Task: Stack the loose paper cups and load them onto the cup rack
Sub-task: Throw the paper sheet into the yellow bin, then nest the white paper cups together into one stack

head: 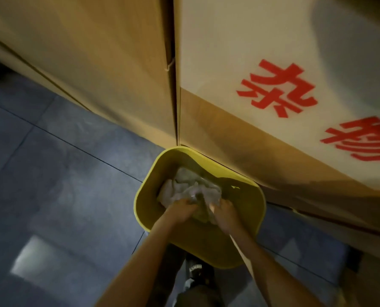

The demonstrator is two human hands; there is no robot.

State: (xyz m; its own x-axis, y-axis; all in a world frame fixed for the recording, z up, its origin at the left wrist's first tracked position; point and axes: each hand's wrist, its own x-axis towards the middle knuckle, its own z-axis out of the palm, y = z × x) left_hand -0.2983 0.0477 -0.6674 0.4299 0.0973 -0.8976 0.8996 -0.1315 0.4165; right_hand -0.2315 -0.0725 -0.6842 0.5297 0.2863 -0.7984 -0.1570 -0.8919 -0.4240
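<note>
Both the left hand point(181, 210) and the right hand point(225, 214) are clenched on crumpled plastic wrapping point(184, 190) inside a yellow bin point(144, 196), directly ahead of the fingers. No paper cups or rack are seen.

Red characters "杂物" point(317, 109) on white panel point(240, 52) of right cabinet door, tilted in view. Small white lettering on dark shoe point(195, 268) at bottom, too blurred to read.
</note>
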